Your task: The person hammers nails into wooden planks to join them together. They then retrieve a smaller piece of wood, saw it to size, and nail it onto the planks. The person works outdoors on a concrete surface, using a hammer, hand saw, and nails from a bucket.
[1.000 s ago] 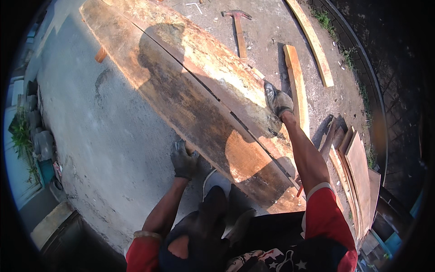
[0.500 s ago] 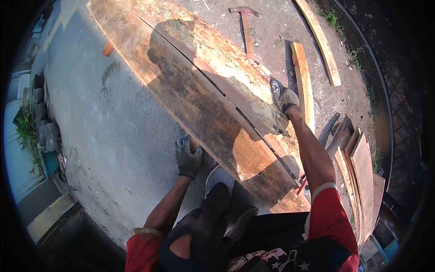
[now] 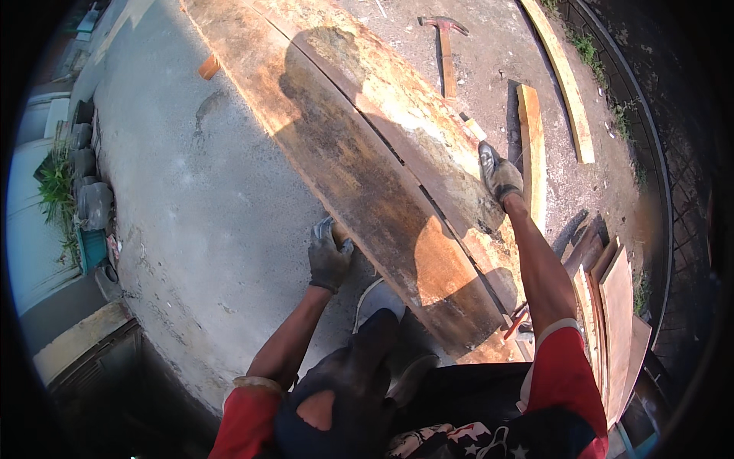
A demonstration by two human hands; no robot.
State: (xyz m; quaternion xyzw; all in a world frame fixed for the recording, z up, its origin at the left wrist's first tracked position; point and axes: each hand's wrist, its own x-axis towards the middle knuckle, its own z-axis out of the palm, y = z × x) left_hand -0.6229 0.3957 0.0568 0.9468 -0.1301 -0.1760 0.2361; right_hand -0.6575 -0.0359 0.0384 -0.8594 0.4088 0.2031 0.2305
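Observation:
Two long weathered wooden boards (image 3: 367,180) lie side by side in front of me, with a dark narrow gap between them. My left hand (image 3: 330,256), in a grey glove, is closed at the left edge, around the end of a wooden batten (image 3: 337,233) that pokes out from underneath. On the opposite long edge, my gloved right hand (image 3: 501,174) grips the right-hand board, thumb pointing forward along it; its fingers are partly hidden. Farther up on the left, another batten end (image 3: 209,67) sticks out from under the boards.
A claw hammer (image 3: 446,57) lies on the ground beyond the boards. To the right are a short timber strip (image 3: 532,153) and a longer one (image 3: 562,84). Several panels (image 3: 616,321) lean together at the right. A red-handled item (image 3: 514,324) sits near the boards' close end. My shoe (image 3: 379,300) is beside the left edge.
The whole scene has shifted right and slightly down as my head moved. Both hands keep nearly the same places along the board edges.

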